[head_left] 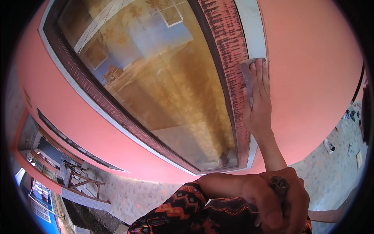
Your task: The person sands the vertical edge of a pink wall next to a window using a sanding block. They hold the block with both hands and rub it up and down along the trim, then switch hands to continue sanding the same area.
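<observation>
My right hand [260, 107] lies along the right side of a window frame [226, 43], fingers pointing up. Between the thumb and the long fingers it grips a folded piece of grey sandpaper [246, 74], pressed against the frame. The frame's pinkish-red paint is streaked with dark marks. Low in the view, in front of my right forearm, my left hand [269, 202] is closed around rolled grey sheets [279, 185] that look like sandpaper. Their coiled ends show above the fingers.
A glass pane [167, 89] reflects furniture and patterned cloth. Light grey trim [251, 23] borders the frame, set in a pink wall [311, 78]. A wooden trestle [83, 181] stands at lower left. Shoes [329, 146] lie on the tiled floor [311, 171] at right.
</observation>
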The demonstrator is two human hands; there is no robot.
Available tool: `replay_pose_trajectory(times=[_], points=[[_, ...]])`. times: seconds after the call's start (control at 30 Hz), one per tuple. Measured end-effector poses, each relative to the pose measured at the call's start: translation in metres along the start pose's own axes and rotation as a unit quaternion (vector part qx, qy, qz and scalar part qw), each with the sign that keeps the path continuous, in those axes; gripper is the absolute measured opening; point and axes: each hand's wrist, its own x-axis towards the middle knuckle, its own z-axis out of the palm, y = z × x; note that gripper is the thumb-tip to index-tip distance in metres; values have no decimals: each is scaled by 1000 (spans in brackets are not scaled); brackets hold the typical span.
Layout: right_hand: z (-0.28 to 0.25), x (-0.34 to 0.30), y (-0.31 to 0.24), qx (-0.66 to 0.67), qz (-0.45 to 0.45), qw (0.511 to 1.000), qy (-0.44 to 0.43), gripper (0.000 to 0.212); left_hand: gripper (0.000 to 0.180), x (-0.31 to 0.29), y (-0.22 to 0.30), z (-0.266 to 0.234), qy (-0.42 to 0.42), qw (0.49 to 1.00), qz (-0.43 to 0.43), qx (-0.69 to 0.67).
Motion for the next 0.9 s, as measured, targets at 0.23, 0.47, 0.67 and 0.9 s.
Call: replay_pose_trajectory(times=[0.23, 0.47, 0.67, 0.9], points=[[4, -14, 4, -19, -14, 1000, 16, 55, 34, -4, -16, -18, -49, 998, 26, 24], [1, -14, 7, -8, 1, 1000, 0, 56, 31, 2, -11, -12, 14, 1000, -23, 13], [-4, 2, 4, 0, -13, 1000, 14, 56, 31, 7, -21, -22, 18, 999, 29, 33], [0, -31, 13, -8, 10, 1000, -11, 57, 29, -6, 10, -27, 79, 990, -114, 31]])
